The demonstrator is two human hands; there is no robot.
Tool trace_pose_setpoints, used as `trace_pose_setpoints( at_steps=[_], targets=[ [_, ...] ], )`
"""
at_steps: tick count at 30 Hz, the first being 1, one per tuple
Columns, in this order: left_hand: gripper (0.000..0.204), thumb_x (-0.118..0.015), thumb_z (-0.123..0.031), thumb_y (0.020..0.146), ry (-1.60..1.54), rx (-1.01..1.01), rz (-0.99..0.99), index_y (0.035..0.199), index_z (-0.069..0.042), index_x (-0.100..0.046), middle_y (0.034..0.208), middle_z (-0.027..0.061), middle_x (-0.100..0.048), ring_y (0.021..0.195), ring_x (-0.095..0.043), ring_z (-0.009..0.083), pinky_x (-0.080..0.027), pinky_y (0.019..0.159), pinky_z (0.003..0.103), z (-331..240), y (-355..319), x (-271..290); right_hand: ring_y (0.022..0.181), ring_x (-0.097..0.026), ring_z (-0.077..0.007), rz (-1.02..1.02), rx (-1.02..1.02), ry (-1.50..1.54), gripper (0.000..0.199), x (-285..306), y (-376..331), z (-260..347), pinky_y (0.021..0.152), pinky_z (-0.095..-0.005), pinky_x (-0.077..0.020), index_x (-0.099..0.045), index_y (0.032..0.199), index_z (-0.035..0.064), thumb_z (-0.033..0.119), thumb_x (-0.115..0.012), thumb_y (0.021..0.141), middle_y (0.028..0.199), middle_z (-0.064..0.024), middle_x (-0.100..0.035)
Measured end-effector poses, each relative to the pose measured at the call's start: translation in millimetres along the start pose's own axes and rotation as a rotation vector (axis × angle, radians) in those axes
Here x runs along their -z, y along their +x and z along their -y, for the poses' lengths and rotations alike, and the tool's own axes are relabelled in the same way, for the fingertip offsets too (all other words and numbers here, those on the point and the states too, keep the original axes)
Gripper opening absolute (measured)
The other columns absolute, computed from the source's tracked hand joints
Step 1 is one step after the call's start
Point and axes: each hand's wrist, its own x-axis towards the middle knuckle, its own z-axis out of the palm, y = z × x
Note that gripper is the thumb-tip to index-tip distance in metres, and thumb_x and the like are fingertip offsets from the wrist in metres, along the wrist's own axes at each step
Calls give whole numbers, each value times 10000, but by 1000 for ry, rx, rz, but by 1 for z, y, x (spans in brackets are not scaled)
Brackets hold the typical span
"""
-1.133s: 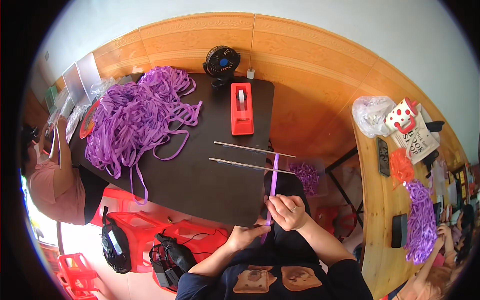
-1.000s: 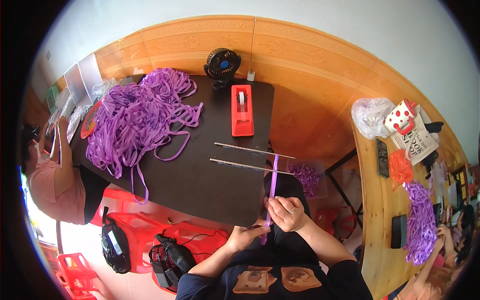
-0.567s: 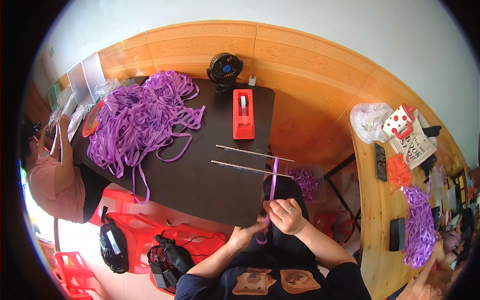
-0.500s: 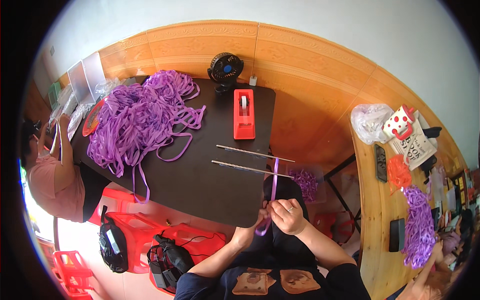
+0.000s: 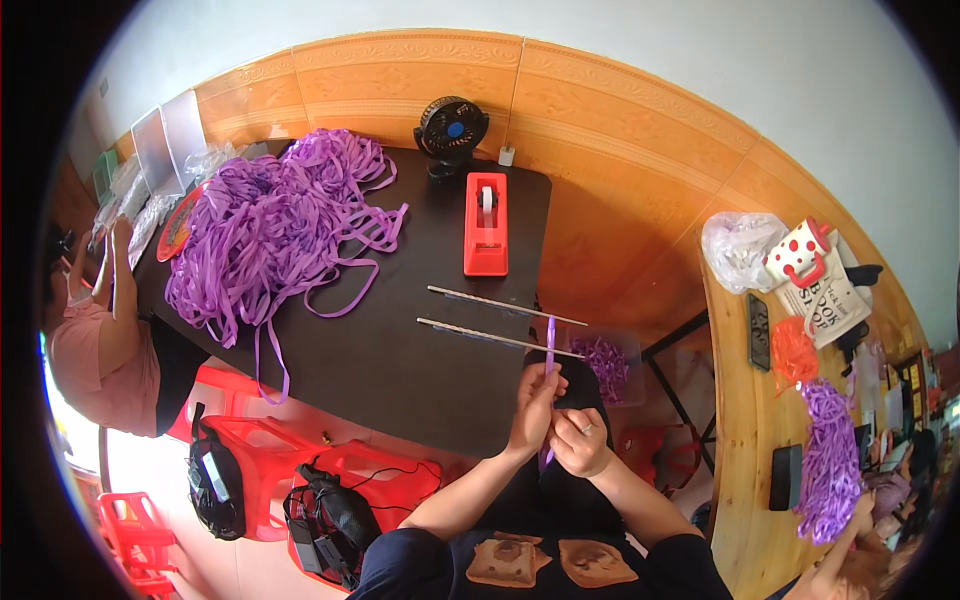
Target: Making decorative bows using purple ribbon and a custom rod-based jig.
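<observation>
Dark printed lettering on cream cloth bag (image 5: 828,303), right-hand wooden bench (image 5: 745,500), just beside white cup with red dots (image 5: 798,252): large capitals in stacked lines, smaller line above, tilted. Marks on red-rimmed disc (image 5: 175,226), partly under purple ribbon pile (image 5: 270,235): too small to make out. Pale label-like patch (image 5: 215,478) on black bag (image 5: 222,510), lower left: any print unreadable. Small packages at far right: blurred.

Bright; glare lwr L; edges warped, dk.
</observation>
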Motion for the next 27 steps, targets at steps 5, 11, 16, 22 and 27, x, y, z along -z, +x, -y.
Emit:
trace_pose_setpoints(
  at_steps=[5, 11, 16, 22, 27],
  targets=[
    [275, -517, -91, 1002, -116, -91, 33, 1268, -50, -576, 952, 46, -629, 788, -575, 100, -487, 746, 243, 6, -4, 0, 859, -602, -206, -11, -1, -15, 197, 3, -2, 0, 658, -328, -412, -683, 816, 15, 125, -669, 653, 984, -90, -644],
    [326, -453, -100, 1021, -202, -126, 35, 1334, -59, -536, 930, 37, -623, 771, -577, 107, -500, 718, 245, 3, -9, -4, 862, -611, -213, -23, 26, -4, 190, 11, 3, 2, 649, -321, -426, -678, 832, 6, 111, -669, 675, 993, -102, -644],
    [447, -407, -276, 1036, -220, -84, 76, 1415, -42, -444, 967, 62, -604, 788, -576, 135, -505, 742, 272, -2, -14, -4, 862, -619, -223, -9, 58, -3, 205, 16, 8, 3, 636, -319, -436, -672, 853, -9, 108, -662, 685, 995, -127, -644],
    [648, -276, -501, 1038, -256, -187, 221, 1478, -27, -323, 1079, 88, -572, 853, -564, 147, -496, 786, 302, -5, -18, -2, 829, -627, -220, -51, 100, -26, 237, 27, 23, 8, 633, -319, -439, -684, 894, -20, 92, -676, 686, 996, -130, -647],
    [676, -228, -539, 1041, -230, -153, 230, 1458, -21, -350, 1077, 83, -577, 862, -557, 133, -476, 795, 281, -2, -22, 3, 798, -625, -220, -99, 18, 34, 244, 46, 53, 13, 627, -323, -427, -686, 930, -18, 33, -694, 691, 1002, -111, -659]
  ],
)
